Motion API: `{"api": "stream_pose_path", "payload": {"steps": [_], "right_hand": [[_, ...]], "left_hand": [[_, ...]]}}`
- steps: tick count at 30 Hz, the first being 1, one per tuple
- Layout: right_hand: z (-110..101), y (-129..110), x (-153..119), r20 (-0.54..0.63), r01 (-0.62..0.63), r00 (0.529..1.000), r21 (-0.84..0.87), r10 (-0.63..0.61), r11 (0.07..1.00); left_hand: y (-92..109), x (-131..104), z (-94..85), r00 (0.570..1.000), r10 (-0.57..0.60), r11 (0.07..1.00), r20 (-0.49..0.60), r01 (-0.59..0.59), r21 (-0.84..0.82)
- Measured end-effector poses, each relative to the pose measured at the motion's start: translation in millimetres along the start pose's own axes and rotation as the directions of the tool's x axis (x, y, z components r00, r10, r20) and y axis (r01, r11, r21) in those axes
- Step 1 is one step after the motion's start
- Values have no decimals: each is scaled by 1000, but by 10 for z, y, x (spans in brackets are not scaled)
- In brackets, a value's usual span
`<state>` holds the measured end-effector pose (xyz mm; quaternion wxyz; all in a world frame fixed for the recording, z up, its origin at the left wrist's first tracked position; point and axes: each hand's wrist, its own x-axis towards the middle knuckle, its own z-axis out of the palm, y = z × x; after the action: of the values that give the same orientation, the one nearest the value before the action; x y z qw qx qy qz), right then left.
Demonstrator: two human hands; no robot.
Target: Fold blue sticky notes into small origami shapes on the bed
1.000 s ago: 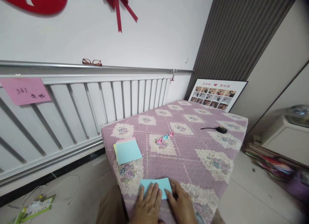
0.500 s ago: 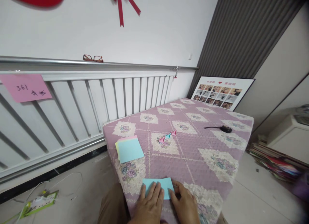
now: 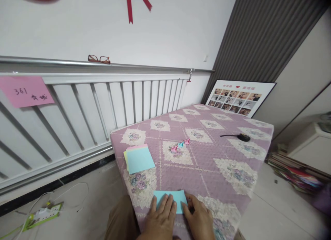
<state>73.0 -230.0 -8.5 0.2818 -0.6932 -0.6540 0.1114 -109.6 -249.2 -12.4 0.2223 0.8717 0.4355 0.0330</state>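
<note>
Pressing the blue paper (image 3: 179, 196) at the six o'clock of the surface (image 3: 178, 178), the left hand (image 3: 160, 217) has flat, slightly parted fingers (image 3: 168, 202). The right hand (image 3: 198, 216) curls at the paper's three-o'clock edge, grip unclear; uneven pull may skew it.

Soft, fairly even light brightens the wall (image 3: 168, 37); the pipe (image 3: 51, 61) glints at upper left. Shadows darken the radiator's (image 3: 128, 102) gaps. The frame's right edge looks stretched and blurred, its upper corner dark.
</note>
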Motion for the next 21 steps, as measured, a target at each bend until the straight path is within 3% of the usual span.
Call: {"api": "stream_pose_path", "payload": {"steps": [15, 21], "right_hand": [[18, 2, 1, 0, 12, 1000, -23, -12, 1000], [25, 13, -1, -16, 23, 1000, -47, -23, 999]], "left_hand": [[6, -16, -59, 1000, -2, 999, 22, 3, -41], [-36, 0, -1, 1000, 14, 999, 10, -14, -30]]}}
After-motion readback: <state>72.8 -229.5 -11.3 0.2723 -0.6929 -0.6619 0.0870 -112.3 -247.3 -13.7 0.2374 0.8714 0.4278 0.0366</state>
